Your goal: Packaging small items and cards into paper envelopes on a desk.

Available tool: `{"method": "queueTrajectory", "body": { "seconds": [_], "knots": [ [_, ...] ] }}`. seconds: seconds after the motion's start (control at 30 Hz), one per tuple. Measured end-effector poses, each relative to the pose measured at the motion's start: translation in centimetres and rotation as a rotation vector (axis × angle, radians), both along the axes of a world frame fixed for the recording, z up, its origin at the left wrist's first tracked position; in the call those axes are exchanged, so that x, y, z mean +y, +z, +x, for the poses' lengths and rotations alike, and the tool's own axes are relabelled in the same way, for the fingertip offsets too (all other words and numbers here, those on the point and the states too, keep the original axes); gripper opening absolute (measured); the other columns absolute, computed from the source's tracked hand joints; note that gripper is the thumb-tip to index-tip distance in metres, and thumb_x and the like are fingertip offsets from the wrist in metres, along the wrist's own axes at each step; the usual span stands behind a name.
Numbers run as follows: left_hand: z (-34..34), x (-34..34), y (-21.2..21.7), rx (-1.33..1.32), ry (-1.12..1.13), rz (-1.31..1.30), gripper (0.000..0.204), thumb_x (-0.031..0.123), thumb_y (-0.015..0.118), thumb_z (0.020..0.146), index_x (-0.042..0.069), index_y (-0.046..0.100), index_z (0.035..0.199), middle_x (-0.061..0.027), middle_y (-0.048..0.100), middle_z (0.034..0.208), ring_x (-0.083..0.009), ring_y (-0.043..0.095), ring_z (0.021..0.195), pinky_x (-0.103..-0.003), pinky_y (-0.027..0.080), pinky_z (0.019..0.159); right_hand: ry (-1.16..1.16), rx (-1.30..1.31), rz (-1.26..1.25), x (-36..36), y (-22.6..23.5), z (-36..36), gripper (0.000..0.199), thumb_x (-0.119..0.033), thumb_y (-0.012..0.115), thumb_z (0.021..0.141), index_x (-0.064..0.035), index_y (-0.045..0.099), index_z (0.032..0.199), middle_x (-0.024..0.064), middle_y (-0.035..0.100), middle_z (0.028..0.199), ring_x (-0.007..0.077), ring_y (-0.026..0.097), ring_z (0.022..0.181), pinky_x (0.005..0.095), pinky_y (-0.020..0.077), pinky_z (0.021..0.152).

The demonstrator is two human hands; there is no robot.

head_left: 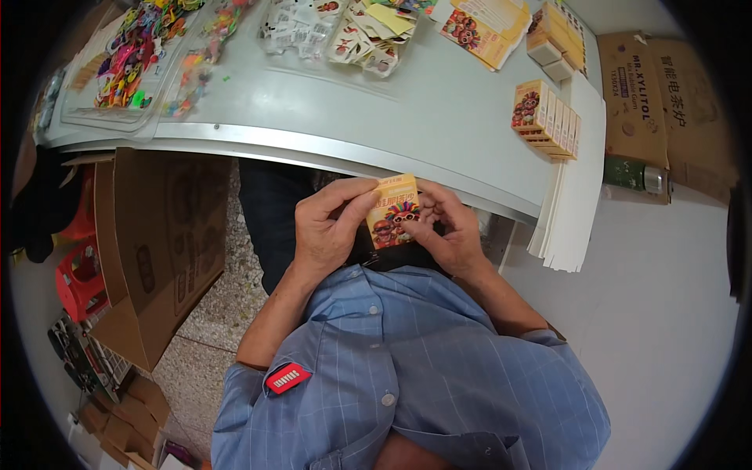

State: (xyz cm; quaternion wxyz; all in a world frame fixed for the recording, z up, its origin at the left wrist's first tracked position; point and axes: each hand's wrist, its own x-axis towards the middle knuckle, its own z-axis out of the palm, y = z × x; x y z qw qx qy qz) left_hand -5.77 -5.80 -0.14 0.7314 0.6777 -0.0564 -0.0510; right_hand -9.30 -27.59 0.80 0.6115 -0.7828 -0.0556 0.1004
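Between my two hands, just off the table's front edge, is a small yellow cardboard box printed with colourful cartoon figures. Its printed face is turned up toward me. My left hand pinches its left side, thumb on the front near the top. On the other side, my right hand grips the right edge, its thumb resting low on the printed face; some of its fingers are behind the box. Whether the box is filled cannot be seen.
On the grey table, a row of similar boxes stands at right. Flattened yellow cartons lie farther back. Trays hold colourful small toys, white packets and printed cards. A large carton stands below left.
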Motion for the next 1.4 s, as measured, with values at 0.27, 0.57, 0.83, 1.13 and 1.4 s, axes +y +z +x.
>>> {"method": "queueTrajectory", "body": {
  "seconds": [0.27, 0.57, 0.83, 1.13, 1.4],
  "knots": [
    [4.5, -4.5, 2.9, -0.289, -0.068, 0.005, 0.028, 0.006, 0.071, 0.091, -0.002, 0.067, 0.118, -0.0173, 0.070, 0.110, -0.0220, 0.070, 0.094, -0.033, 0.058, 0.079, 0.064, -0.256, -0.377, -3.1, 8.4, 6.8, 0.043, -0.008, 0.079, 0.082, -0.0035, 0.066, 0.122, 0.0024, 0.066, 0.097, 0.0089, 0.058, 0.078, 0.0239, 0.0476, 0.067],
    [4.5, -5.3, 1.3, -0.069, -0.036, 0.059, 0.035, 0.009, 0.074, 0.089, -0.001, 0.062, 0.120, -0.0160, 0.064, 0.123, -0.0209, 0.069, 0.090, -0.030, 0.059, 0.072, -0.150, -0.322, -1.179, -11.0, 7.9, 18.4, 0.036, -0.027, 0.074, 0.084, -0.0036, 0.071, 0.111, 0.0160, 0.070, 0.104, 0.0281, 0.066, 0.096, 0.0386, 0.0503, 0.086],
    [3.9, -3.5, 0.6, -0.032, 0.086, 0.010, 0.030, 0.009, 0.073, 0.090, 0.000, 0.065, 0.117, -0.0134, 0.066, 0.118, -0.0172, 0.069, 0.085, -0.028, 0.057, 0.072, -0.171, -0.567, -1.520, -13.8, 4.6, 20.3, 0.045, -0.028, 0.076, 0.083, -0.0080, 0.065, 0.121, 0.0144, 0.061, 0.126, 0.0332, 0.055, 0.120, 0.0507, 0.0337, 0.108],
    [4.8, -2.8, 0.3, 0.023, 0.033, 0.099, 0.027, 0.011, 0.073, 0.091, -0.001, 0.067, 0.114, -0.0115, 0.070, 0.103, -0.0158, 0.068, 0.083, -0.029, 0.056, 0.073, -0.108, -0.731, -1.352, -9.6, 4.7, 26.7, 0.058, -0.037, 0.075, 0.083, -0.0055, 0.061, 0.129, 0.0184, 0.057, 0.135, 0.0364, 0.051, 0.127, 0.0534, 0.0401, 0.104],
    [4.3, -2.5, -0.5, 0.099, 0.050, 0.075, 0.026, 0.012, 0.073, 0.091, -0.001, 0.067, 0.112, -0.0109, 0.071, 0.096, -0.0153, 0.068, 0.081, -0.028, 0.056, 0.073, -0.126, -0.607, -1.406, -9.5, 3.1, 27.7, 0.051, -0.033, 0.078, 0.076, -0.0005, 0.060, 0.111, 0.0166, 0.062, 0.118, 0.0361, 0.055, 0.117, 0.0479, 0.0427, 0.098]
  ]
}}
